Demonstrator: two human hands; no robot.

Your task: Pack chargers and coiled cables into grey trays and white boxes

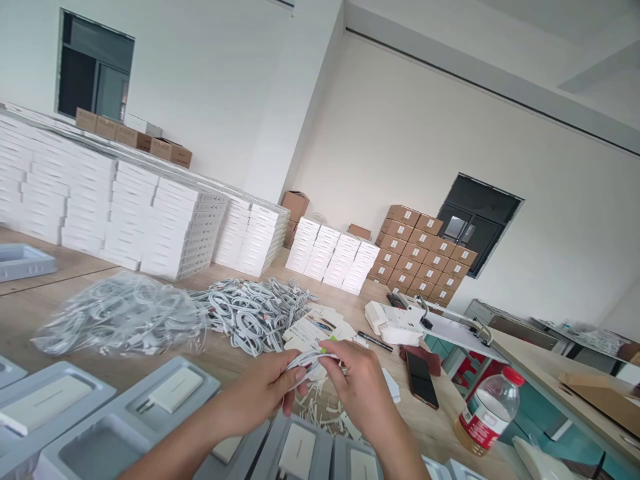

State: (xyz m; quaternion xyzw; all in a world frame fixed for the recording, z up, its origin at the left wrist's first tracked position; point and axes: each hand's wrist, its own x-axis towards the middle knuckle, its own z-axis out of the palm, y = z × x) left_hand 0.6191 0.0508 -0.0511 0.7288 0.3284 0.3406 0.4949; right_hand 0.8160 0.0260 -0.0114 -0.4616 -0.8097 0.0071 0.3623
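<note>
Between my two hands, above the near edge of the table, is a coiled white cable [309, 360]. My left hand [267, 387] pinches the coil's left side with thumb and fingers. At its right end, my right hand [357, 373] grips the cable, with a small bit of green by the fingertips. Below lie grey plastic trays [123, 417], several with a white charger [299, 450] in one compartment. Behind my hands lies a heap of loose grey-white cables [250, 313], with printed cards [320, 327] beside it. Short white scraps [320, 410] lie under my hands.
A clear bag of cables [125, 313] sits at left. Stacked white boxes [165, 227] line the back, with brown cartons [420, 253] beyond. Toward the right are a marker [375, 341], a phone [421, 380] and a red-capped bottle [487, 413] near the table edge.
</note>
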